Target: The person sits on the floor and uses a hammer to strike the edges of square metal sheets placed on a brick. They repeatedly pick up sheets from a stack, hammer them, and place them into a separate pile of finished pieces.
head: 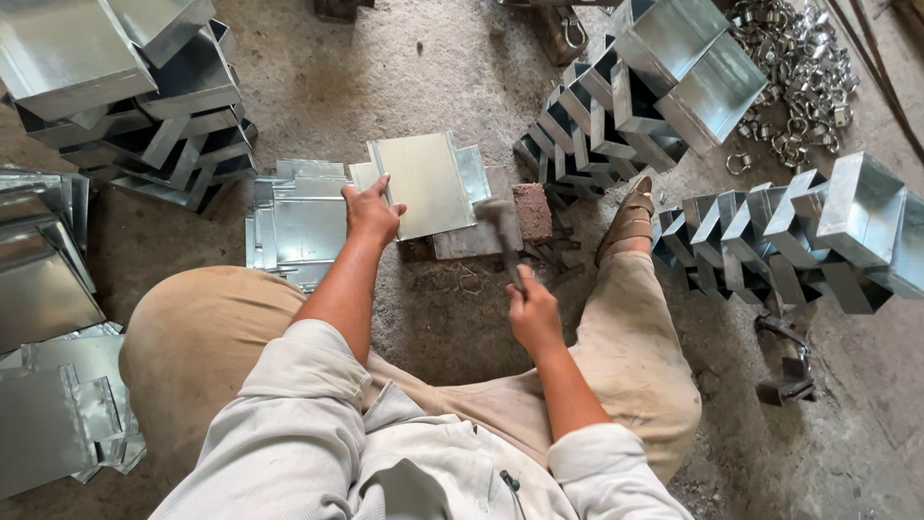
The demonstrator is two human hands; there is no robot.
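I sit on a concrete floor. My left hand [372, 212] presses down on the near left edge of a flat, cut sheet-metal piece [428, 183] that lies on a flat block [474, 236]. My right hand [532, 310] grips the handle of a hammer [500, 223], whose head hovers over the right edge of the sheet, next to a reddish brick [532, 212]. A stack of similar flat metal blanks [298, 226] lies just left of my left hand.
Folded metal boxes are piled at the upper left [135, 87], in a row at the top centre [616, 106] and at the right [808, 236]. Metal rings [794, 72] lie in a heap at top right. More sheets [48, 289] lie at left. My sandalled foot [628, 220] rests beside the brick.
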